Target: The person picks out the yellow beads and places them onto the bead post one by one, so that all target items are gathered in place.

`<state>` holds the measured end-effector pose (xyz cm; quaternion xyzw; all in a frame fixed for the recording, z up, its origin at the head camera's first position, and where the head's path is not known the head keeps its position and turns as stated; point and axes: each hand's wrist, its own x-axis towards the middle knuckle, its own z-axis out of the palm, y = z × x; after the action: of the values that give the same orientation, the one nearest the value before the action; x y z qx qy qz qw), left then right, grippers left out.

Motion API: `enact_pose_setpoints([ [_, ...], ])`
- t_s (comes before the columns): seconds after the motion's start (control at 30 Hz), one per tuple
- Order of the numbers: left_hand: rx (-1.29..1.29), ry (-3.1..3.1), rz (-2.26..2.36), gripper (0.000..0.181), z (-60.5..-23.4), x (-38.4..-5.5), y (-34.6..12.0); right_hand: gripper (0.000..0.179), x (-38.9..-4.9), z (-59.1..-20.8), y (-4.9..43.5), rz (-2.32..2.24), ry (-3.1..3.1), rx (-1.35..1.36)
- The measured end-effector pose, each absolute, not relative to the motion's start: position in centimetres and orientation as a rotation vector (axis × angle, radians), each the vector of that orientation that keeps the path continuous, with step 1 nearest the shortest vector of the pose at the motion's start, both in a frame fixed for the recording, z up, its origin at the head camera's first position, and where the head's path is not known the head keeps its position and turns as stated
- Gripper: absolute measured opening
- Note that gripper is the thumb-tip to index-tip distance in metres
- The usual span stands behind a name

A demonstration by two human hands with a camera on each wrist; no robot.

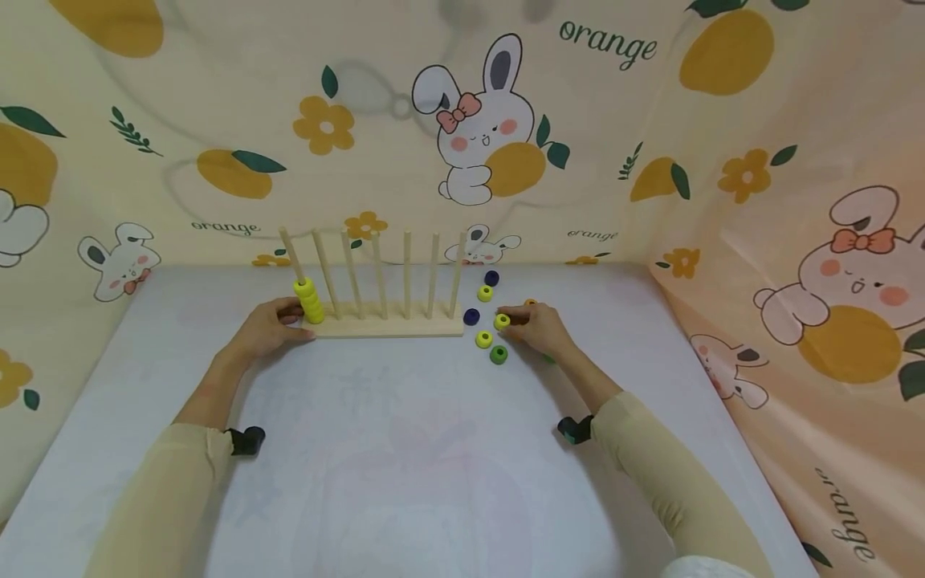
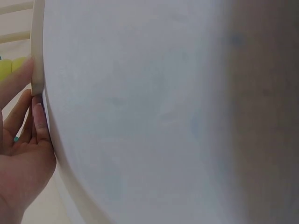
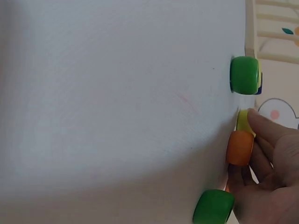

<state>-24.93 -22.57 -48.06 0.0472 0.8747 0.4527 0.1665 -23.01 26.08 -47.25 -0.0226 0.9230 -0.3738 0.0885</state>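
A wooden peg stand (image 1: 390, 328) with a row of upright pegs stands toward the back of the table. Several yellow beads (image 1: 309, 302) are stacked on its leftmost peg. My left hand (image 1: 267, 327) holds the left end of the base, thumb at the front edge, as the left wrist view also shows on the pale base (image 2: 37, 70). To the right of the stand, my right hand (image 1: 540, 327) pinches a yellow bead (image 1: 502, 322) low over the table. In the right wrist view, an orange bead (image 3: 240, 148) partly covers that hand's fingers.
Around my right hand lie loose beads: dark blue (image 1: 471, 317), yellow (image 1: 484, 339), green (image 1: 499, 355) and orange (image 1: 531, 303). Another yellow bead (image 1: 485, 294) and a dark blue one (image 1: 491, 278) sit farther back. A printed cloth (image 1: 376, 104) hangs behind the white table (image 1: 405, 449).
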Motion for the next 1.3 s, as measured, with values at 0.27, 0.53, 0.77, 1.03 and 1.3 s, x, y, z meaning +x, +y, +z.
enact_pose_setpoints([
  [0.27, 0.136, 2.48, 1.294, 0.083, -48.2, -25.1, -22.2, 0.037, -23.3, -47.3, 26.5, -1.093, 2.768, -0.053],
  [0.53, 0.118, 2.479, 1.292, 0.084, -48.3, -25.1, -22.0, 0.036, -22.9, -47.0, 26.8, -1.098, 2.792, -0.06],
  [0.77, 0.124, 2.49, 1.287, 0.084, -48.4, -25.1, -22.1, 0.034, -22.7, -46.1, 27.1, -1.155, 2.803, -0.119],
  [1.03, 0.133, 2.495, 1.274, 0.082, -48.0, -24.9, -22.2, 0.035, -22.8, -44.3, 27.2, -1.253, 2.799, -0.139],
  [1.3, 0.127, 2.491, 1.281, 0.081, -48.1, -24.7, -22.5, 0.038, -23.8, -42.6, 27.2, -1.366, 2.813, -0.174],
])
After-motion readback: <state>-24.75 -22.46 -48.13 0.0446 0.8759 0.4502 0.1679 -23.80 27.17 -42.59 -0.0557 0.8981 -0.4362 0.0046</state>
